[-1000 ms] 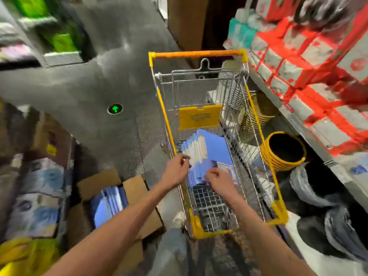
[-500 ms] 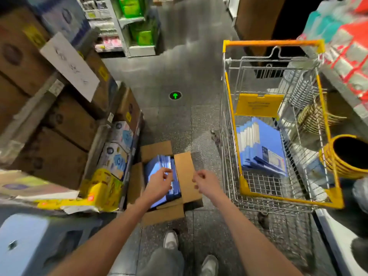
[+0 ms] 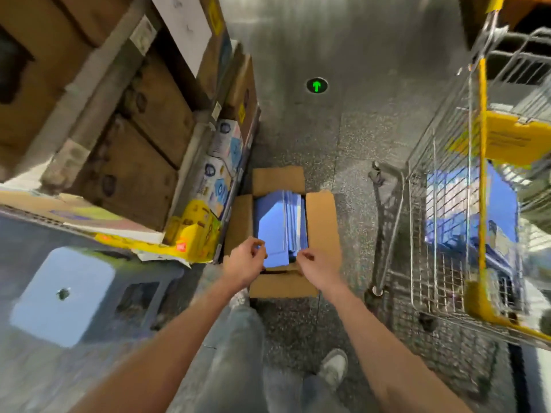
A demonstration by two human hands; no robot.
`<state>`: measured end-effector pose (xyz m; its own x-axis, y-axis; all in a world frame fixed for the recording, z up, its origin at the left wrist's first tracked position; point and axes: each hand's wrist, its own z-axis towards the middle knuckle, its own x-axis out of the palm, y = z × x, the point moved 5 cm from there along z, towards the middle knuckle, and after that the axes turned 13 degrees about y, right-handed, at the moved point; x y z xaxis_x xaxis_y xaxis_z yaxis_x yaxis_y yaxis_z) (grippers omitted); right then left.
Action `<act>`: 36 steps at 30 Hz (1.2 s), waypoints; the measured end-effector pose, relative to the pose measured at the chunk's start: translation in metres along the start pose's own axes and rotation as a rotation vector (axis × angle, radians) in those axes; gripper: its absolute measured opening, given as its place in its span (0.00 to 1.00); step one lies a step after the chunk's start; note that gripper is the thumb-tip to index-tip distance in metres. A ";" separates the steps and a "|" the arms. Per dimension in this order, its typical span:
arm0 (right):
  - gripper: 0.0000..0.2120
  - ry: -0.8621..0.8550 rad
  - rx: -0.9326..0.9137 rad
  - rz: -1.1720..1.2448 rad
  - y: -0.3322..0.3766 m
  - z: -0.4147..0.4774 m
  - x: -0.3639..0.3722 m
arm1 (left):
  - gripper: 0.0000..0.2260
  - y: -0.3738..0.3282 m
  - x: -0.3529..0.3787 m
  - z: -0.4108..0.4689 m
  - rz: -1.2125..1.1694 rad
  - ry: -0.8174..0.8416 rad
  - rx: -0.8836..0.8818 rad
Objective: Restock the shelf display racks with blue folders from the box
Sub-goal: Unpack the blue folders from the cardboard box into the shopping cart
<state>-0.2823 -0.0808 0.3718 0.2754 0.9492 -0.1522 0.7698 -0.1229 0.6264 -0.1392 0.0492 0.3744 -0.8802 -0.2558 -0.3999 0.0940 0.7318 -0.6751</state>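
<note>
1. Head view: the box (image 3: 323,231) sits open on the floor, flaps spread, so the folders (image 3: 281,228) standing on edge inside can be reached from above.
2. More folders lie in the cart (image 3: 447,186) to the right, probably staged for the racks.
3. The left hand (image 3: 246,263) and right hand (image 3: 317,263) hover at the box's near edge, arms extended downward, fingers curled loosely, holding nothing.

Both arms reach down, left hand (image 3: 244,260) and right hand (image 3: 317,263) loosely curled, empty.
</note>
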 end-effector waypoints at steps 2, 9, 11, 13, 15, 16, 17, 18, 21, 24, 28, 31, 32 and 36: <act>0.07 -0.004 0.059 0.021 0.013 0.024 0.015 | 0.06 0.013 -0.020 0.026 -0.042 0.027 -0.022; 0.06 -0.037 0.163 -0.053 0.044 0.127 0.036 | 0.08 0.056 -0.079 0.130 -0.218 0.089 -0.102; 0.09 -0.073 0.186 -0.004 0.038 0.148 0.037 | 0.07 0.064 -0.081 0.148 -0.206 0.128 -0.127; 0.12 -0.093 0.222 0.032 0.028 0.171 0.039 | 0.07 0.078 -0.076 0.168 -0.196 0.178 -0.139; 0.11 -0.115 0.255 0.056 0.013 0.188 0.041 | 0.06 0.096 -0.066 0.186 -0.191 0.202 -0.156; 0.11 -0.125 0.270 0.066 0.006 0.199 0.041 | 0.06 0.102 -0.061 0.195 -0.200 0.208 -0.173; 0.14 -0.126 0.283 0.064 -0.008 0.215 0.042 | 0.05 0.112 -0.052 0.208 -0.217 0.216 -0.195; 0.19 -0.115 0.292 0.067 -0.021 0.229 0.044 | 0.04 0.118 -0.046 0.216 -0.224 0.214 -0.217; 0.26 -0.092 0.314 0.085 -0.067 0.278 0.046 | 0.06 0.148 -0.020 0.251 -0.198 0.226 -0.251; 0.19 -0.088 0.341 0.031 -0.087 0.317 0.048 | 0.11 0.182 0.005 0.283 -0.213 0.230 -0.288; 0.22 -0.102 0.307 -0.002 -0.117 0.370 0.046 | 0.10 0.220 0.029 0.319 -0.204 0.203 -0.299; 0.27 -0.124 0.311 -0.032 -0.148 0.407 0.050 | 0.09 0.251 0.056 0.347 -0.206 0.192 -0.333; 0.28 -0.136 0.292 -0.040 -0.154 0.415 0.053 | 0.10 0.258 0.062 0.354 -0.203 0.192 -0.340; 0.32 -0.152 0.244 -0.073 -0.177 0.446 0.063 | 0.12 0.276 0.083 0.379 -0.199 0.203 -0.368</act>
<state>-0.1442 -0.1284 -0.0894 0.2835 0.9060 -0.3143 0.9014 -0.1398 0.4099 -0.0103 -0.0095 -0.0799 -0.9409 -0.3124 -0.1304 -0.2257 0.8659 -0.4465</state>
